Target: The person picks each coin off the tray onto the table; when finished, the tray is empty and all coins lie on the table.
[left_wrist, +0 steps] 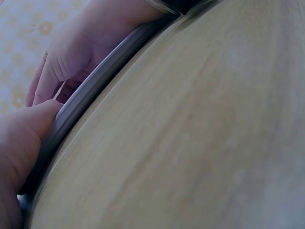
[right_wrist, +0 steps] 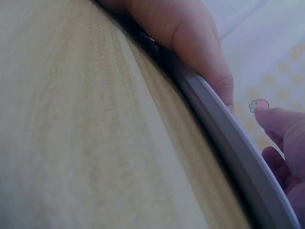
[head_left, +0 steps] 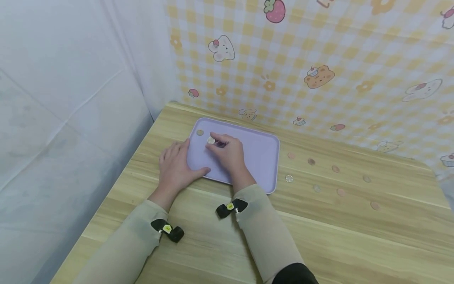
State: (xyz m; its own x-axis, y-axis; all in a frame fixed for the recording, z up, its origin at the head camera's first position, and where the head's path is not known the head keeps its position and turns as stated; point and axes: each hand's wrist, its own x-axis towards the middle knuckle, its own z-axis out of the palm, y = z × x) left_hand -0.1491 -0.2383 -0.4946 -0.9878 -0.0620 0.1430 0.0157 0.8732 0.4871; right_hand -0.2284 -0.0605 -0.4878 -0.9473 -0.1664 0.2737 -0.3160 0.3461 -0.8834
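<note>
A lilac tray [head_left: 260, 157] with a low rim lies on the wooden table. Over its left part my right hand [head_left: 228, 154] pinches a silvery coin [head_left: 211, 140] between thumb and fingertips. Another coin [head_left: 200, 133] lies flat in the tray's far left corner. My left hand [head_left: 175, 163] rests at the tray's near left corner, fingers stretched along the left side and thumb laid over the near rim. In the left wrist view, that thumb [left_wrist: 35, 119] touches the tray rim [left_wrist: 90, 78]. The right wrist view shows my right thumb [right_wrist: 281, 119] above the tray; the coin is hidden there.
Right of the tray, several coins lie spread on the table [head_left: 319, 221], among them a silvery coin [head_left: 289, 178], a dark coppery coin [head_left: 311, 161] and a pinkish coin [head_left: 374, 205]. A yellow checked cloth [head_left: 283, 51] hangs behind; a white sheet [head_left: 64, 118] hangs at the left.
</note>
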